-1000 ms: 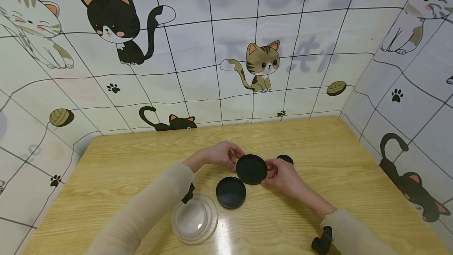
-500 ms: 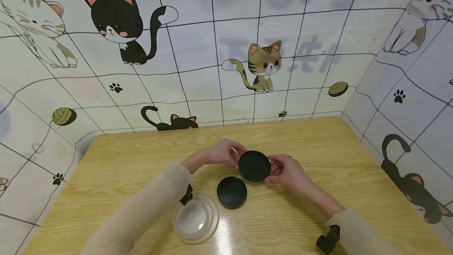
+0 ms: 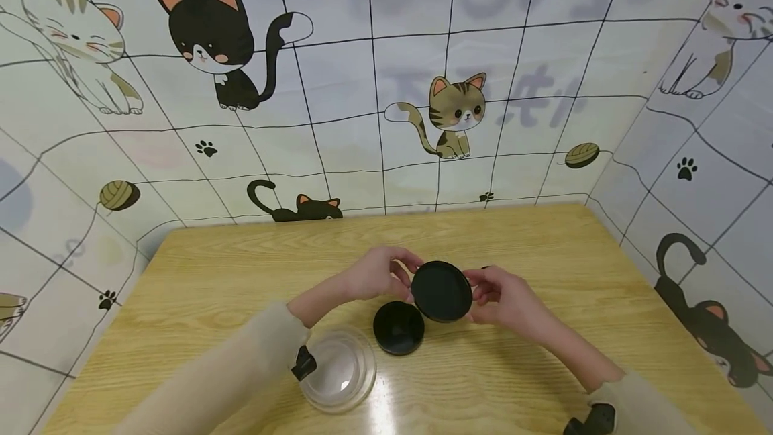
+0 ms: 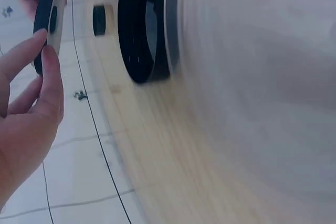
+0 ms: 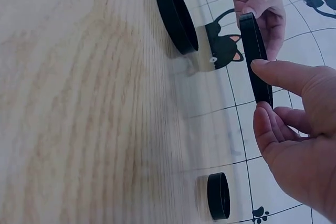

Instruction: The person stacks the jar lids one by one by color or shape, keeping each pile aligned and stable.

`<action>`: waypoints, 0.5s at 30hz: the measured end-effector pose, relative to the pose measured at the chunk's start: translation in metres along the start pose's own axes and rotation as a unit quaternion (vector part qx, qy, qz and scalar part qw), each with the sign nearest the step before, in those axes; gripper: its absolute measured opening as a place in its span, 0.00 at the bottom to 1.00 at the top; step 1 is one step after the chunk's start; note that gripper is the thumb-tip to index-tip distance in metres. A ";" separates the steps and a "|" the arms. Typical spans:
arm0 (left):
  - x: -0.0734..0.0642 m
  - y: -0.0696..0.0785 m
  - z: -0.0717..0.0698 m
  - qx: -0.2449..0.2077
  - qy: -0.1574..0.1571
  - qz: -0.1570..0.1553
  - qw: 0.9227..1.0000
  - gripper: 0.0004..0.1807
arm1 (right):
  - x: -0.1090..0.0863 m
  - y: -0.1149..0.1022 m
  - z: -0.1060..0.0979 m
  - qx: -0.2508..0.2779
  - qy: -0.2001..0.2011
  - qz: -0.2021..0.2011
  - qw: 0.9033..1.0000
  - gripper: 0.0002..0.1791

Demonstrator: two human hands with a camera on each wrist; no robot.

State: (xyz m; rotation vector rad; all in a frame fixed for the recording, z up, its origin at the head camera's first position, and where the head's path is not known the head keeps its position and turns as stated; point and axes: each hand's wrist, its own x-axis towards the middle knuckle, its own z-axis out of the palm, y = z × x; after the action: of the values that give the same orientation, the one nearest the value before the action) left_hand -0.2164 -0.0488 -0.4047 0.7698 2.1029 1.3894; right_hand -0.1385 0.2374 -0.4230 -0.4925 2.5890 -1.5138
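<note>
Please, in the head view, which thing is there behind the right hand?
A sliver of the small round black cap shows past the right hand, which covers the rest. The right wrist view shows the cap on the wooden table.

We note one round black disc [image 3: 442, 291], shallow, with a low raised rim around a flat, plain dark inside. We see it held up off the desk [image 3: 241, 267], a little right of the middle, its recessed face tilted up towards the near side. Left hand [image 3: 379, 275] pinches its left edge; right hand [image 3: 510, 304], its right edge. From the left wrist, we see one side looking paler, with a dark oval; we cannot tell what that is.
</note>
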 end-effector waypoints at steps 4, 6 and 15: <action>-0.014 0.003 0.012 -0.020 0.017 0.007 1.000 0.32 | -0.007 -0.001 0.000 0.015 -0.019 -0.009 1.000 0.38; -0.020 0.003 0.018 -0.034 0.022 0.006 0.999 0.31 | -0.012 -0.002 0.000 0.015 -0.026 -0.010 0.999 0.39; -0.040 -0.004 0.055 -0.042 0.051 0.000 0.998 0.31 | -0.036 0.003 0.001 -0.007 -0.051 -0.041 0.998 0.37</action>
State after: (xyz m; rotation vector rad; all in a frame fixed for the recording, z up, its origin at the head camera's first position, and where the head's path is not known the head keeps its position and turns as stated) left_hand -0.1509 -0.0425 -0.4244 0.6770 2.1051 1.5369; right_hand -0.1048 0.2491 -0.4287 -0.6683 2.5323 -1.4537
